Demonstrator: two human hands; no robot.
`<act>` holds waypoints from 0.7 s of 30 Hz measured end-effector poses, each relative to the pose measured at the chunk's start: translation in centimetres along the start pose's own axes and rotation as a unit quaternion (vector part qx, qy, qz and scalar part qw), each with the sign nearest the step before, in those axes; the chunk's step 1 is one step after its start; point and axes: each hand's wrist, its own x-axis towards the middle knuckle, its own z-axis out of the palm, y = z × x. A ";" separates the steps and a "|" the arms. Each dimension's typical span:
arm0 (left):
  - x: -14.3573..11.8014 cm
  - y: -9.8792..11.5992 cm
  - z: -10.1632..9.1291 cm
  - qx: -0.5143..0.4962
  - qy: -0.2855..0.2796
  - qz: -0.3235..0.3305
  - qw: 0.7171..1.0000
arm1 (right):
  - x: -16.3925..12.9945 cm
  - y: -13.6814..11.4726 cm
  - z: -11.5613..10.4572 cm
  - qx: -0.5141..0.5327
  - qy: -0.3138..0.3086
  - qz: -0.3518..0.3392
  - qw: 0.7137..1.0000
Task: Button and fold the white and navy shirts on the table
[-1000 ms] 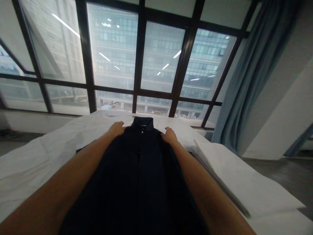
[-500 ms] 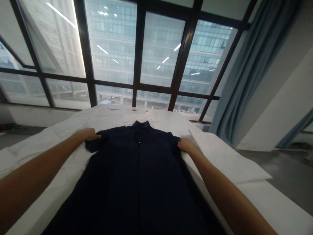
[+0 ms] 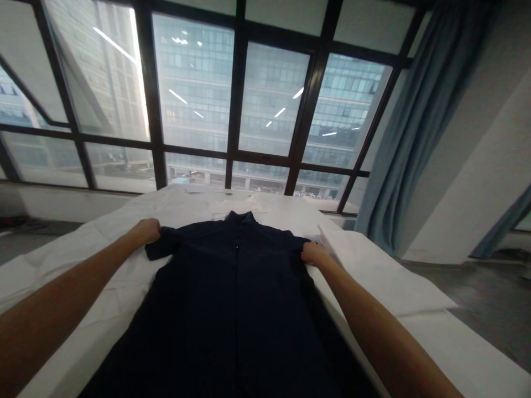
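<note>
A dark navy short-sleeved garment (image 3: 232,298) with a small stand-up collar and a front closure down its middle lies spread out, collar toward the windows. My left hand (image 3: 147,231) is closed on the edge of its left-side sleeve, which stretches outward and hangs a little at the cuff. On the other side, my right hand (image 3: 314,254) pinches the opposite sleeve near its end. The garment's lower part runs out of the bottom of the view. Both sets of fingertips are partly hidden by cloth and knuckles.
Beneath the garment is a white-covered table (image 3: 286,207), with rumpled white cloth (image 3: 103,243) along the left. A flat white sheet (image 3: 373,265) lies at the right. Behind stand large dark-framed windows (image 3: 265,99), a blue curtain (image 3: 410,149) and a pale pillar (image 3: 452,199).
My view has tipped up slightly, so everything sits a bit lower. The left hand has shifted a little outward, drawing the sleeve straighter. Both hands keep hold of the sleeves.
</note>
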 end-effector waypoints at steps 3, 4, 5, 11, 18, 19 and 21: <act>0.1 3.3 -1.2 0.087 0.072 -0.015 0.994 | -0.6 -3.3 -1.4 0.017 0.085 -0.030 0.996; -0.1 4.8 -1.1 0.094 0.081 0.020 0.992 | -0.8 -4.7 -1.9 0.037 0.108 -0.056 0.992; -0.4 6.3 -0.6 0.078 0.062 0.070 0.993 | -1.0 -6.3 -2.3 0.062 0.117 -0.085 0.988; -3.2 10.5 5.8 -0.009 -0.128 0.239 0.963 | -1.9 -15.1 -2.5 0.154 0.046 -0.181 0.970; -2.7 10.5 4.6 0.024 -0.220 0.230 0.948 | -1.0 -18.1 -1.3 0.144 0.008 -0.148 0.978; -2.2 11.2 4.0 0.029 -0.212 0.231 0.949 | -0.7 -18.1 -1.2 0.147 -0.001 -0.146 0.978; -1.4 13.2 3.3 0.027 -0.151 0.227 0.962 | -0.1 -17.9 -1.2 0.163 -0.022 -0.144 0.976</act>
